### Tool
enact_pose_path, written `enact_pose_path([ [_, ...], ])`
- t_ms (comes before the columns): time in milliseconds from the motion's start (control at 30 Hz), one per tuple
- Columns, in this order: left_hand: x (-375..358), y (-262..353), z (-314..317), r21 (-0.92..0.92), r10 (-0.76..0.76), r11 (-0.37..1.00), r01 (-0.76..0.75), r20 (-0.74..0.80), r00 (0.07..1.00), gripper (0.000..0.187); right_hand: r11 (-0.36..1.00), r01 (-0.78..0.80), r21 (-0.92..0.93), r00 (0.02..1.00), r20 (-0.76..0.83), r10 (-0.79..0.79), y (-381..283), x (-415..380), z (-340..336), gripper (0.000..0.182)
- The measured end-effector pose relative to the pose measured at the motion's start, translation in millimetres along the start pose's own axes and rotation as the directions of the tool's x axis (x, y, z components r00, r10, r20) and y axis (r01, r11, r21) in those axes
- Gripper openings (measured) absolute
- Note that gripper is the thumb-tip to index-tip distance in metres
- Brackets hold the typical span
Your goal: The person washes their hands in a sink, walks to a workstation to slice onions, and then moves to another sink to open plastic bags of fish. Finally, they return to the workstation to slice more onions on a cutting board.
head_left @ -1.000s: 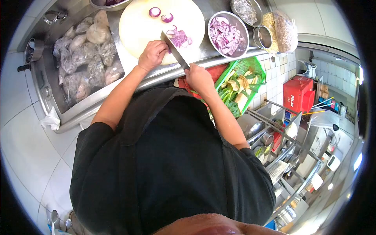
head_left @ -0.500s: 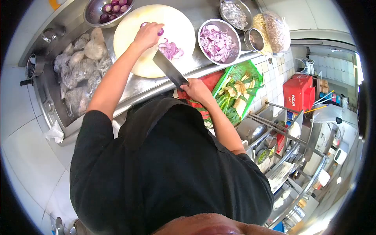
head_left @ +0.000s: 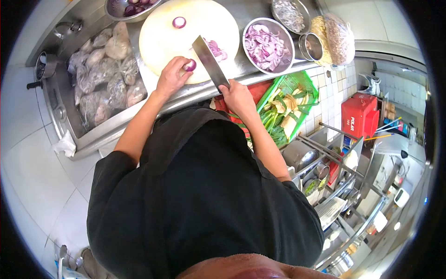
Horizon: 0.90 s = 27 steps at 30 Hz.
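My left hand (head_left: pixel 173 76) pinches a red onion piece (head_left: pixel 190 65) over the near edge of the round cutting board (head_left: pixel 158 39). My right hand (head_left: pixel 238 97) is wrapped round the handle of a cleaver (head_left: pixel 210 63), whose broad blade slants up and left across the board. Sliced onion (head_left: pixel 216 50) lies just right of the blade and is partly hidden by it. Another onion half (head_left: pixel 179 22) rests toward the far side of the board, apart from both hands.
Right of the board stands a bowl (head_left: pixel 292 56) of sliced onion. Whole onions fill a bowl (head_left: pixel 132 17) at the back. Bagged items (head_left: pixel 97 69) lie in the left sink. Below the counter edge is a green basket (head_left: pixel 312 86) of leafy vegetables.
My left hand has come back toward me from the board's far side, with an onion piece in its fingers. An onion half now shows at the far side. The cleaver has shifted slightly up and right.
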<state>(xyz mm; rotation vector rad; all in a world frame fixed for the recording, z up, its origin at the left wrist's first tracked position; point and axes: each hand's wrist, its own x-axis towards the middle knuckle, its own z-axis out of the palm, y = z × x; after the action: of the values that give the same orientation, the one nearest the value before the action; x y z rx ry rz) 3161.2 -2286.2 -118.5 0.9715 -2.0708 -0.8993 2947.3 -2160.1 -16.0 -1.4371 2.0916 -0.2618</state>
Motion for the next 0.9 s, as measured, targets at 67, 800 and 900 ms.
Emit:
enact_pose_path([
  [67, 0.6, 14.6, -4.1, -0.064, -0.046, 0.997, 0.044, -0.031, 0.998, 0.032, 0.999, 0.026, -0.040, 1.000, -0.002, -0.026, -11.3, -8.1, -7.3, 0.034],
  [800, 13.8, 10.1, -4.2, 0.041, -0.069, 0.997, 0.067, 0.045, 0.997, 0.032, 1.000, -0.009, -0.006, 0.990, 0.140, 0.009, 2.2, 31.1, 20.1, 0.038],
  [900, 21.2, 5.5, -19.5, 0.228, -0.077, 0.974, 0.009, 0.289, 0.954, 0.030, 0.998, -0.010, -0.061, 0.994, 0.113, 0.017, -0.8, 26.4, 13.9, 0.037],
])
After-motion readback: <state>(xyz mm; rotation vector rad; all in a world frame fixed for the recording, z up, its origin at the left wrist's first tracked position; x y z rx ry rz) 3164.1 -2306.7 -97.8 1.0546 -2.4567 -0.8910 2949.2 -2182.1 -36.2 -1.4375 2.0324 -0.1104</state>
